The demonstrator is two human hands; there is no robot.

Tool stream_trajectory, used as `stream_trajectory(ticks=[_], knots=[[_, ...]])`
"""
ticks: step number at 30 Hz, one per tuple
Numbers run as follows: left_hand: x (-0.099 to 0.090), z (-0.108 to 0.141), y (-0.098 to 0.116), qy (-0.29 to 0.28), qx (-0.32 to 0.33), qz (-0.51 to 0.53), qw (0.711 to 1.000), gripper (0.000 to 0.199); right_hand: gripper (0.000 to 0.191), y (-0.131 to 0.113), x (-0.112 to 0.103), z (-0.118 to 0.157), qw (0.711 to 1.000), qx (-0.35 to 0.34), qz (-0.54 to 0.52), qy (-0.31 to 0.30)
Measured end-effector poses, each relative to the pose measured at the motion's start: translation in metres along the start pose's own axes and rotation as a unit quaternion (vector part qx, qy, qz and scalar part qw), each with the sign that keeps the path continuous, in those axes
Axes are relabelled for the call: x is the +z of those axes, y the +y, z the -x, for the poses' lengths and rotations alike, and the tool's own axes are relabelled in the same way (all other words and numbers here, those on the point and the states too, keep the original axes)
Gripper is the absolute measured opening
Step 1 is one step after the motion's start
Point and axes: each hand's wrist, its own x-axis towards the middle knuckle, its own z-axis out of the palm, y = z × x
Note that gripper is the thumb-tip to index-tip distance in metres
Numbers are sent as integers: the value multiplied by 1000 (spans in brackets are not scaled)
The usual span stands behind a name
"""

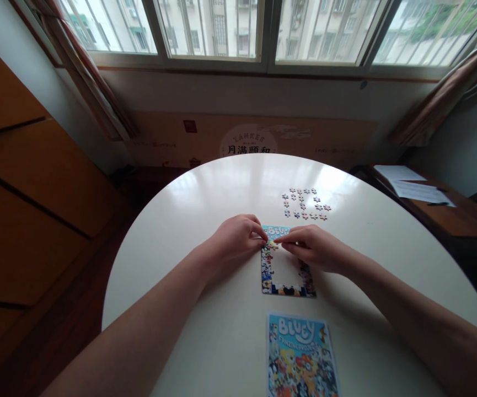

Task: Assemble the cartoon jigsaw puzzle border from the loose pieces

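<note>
A partly assembled jigsaw puzzle (288, 290) lies on the white table, its border joined around a bare white middle. My left hand (241, 234) is at its upper left edge, fingers curled and fingertips pinched against the border. From the other side, my right hand (316, 248) reaches over the upper part, index finger and thumb close together at a small yellowish puzzle piece (274, 246) by the inner upper left edge. My fingers partly cover that piece. Nearer to me lies a colourful picture sheet (302, 353) marked "BLUEY", cut off by the lower frame edge.
Several loose puzzle pieces (303, 207) are spread out beyond my right hand on the round white table (172, 231). To the right, papers (420, 190) and a dark pen-like object lie on a brown desk (465, 212). Windows and a wall are behind the table.
</note>
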Motion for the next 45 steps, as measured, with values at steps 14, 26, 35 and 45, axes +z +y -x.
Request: stream_trajectory(ticks=[14,26,35,45], knots=[[0,0,0,1,13,-4,1000,14,24,15,4,1,994,-90,57,2],[-1,-2,8,-36,82,-64,994,24,25,14,5,1,994,-74,76,11],[-3,1,11,-28,114,-113,987,29,26,21,12,5,992,-91,76,40],[-2,0,12,-19,113,-98,989,29,25,25,14,3,990,-104,35,92]])
